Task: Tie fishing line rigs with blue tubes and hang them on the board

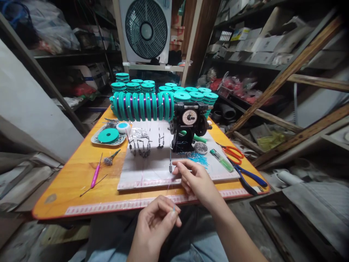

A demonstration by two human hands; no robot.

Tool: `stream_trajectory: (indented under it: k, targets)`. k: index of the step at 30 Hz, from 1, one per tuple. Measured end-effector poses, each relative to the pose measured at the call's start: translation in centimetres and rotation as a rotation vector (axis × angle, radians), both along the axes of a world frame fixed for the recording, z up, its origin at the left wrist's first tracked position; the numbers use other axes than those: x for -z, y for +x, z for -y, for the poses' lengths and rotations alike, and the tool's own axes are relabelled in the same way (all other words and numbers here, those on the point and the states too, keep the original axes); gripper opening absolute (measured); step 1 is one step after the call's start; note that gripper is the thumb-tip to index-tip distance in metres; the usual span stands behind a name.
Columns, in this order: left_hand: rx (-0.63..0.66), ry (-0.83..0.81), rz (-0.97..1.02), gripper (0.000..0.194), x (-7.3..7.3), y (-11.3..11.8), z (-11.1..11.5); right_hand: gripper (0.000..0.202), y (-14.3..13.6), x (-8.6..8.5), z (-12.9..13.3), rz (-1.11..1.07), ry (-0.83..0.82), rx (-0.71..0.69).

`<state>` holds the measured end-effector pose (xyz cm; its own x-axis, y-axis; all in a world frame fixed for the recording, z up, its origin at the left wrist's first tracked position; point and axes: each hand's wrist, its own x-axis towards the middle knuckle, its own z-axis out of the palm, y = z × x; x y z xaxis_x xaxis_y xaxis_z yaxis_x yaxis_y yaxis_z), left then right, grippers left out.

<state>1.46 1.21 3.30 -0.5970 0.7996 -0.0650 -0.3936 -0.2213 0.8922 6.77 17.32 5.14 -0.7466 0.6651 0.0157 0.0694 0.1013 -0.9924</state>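
Note:
My left hand (pixel 161 219) is low in front of the table edge, thumb and fingers pinched on a small thin blue piece (pixel 173 208). To its upper right, my right hand (pixel 195 180) has its fingers bent close together beside a small dark weight (pixel 170 168) hanging on a thin line. Whatever those fingertips grip is too fine to make out. A faint purplish line shows between the hands. Above them, a row of turquoise spools (pixel 143 106) with purple line sits on a black winding machine (pixel 188 122). More dark fittings (pixel 143 148) dangle to the left.
A white board (pixel 152 178) lies on the orange table (pixel 65 182). Rightward are blue slivers (pixel 197 159), a round box of metal bits (pixel 201 147), orange-handled scissors (pixel 233 153) and blue pliers (pixel 249 178). Leftward are a pink-handled tool (pixel 95 175) and a tray (pixel 95 141). Turquoise spools (pixel 182 96) stand behind.

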Motion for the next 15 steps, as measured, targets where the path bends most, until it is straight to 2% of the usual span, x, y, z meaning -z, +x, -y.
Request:
stream_trajectory:
  k: [6, 9, 12, 15]
  targets:
    - [-0.022, 0.006, -0.017, 0.029, 0.6, -0.3, -0.1, 0.041, -2.6, -0.6, -2.1, -0.007, 0.070, 0.125]
    - [-0.019, 0.012, -0.025, 0.029, 0.6, -0.4, -0.1, 0.034, -3.4, -0.8, -2.5, -0.042, 0.054, 0.121]
    - [-0.037, 0.021, -0.010, 0.027, 0.4, -0.6, 0.3, 0.031, -2.9, -1.1, -1.9, -0.104, -0.033, 0.089]
    - [-0.090, 0.008, 0.010, 0.028, 0.3, -0.8, 0.9, 0.032, -0.6, -1.6, 0.0, -0.186, -0.144, 0.057]
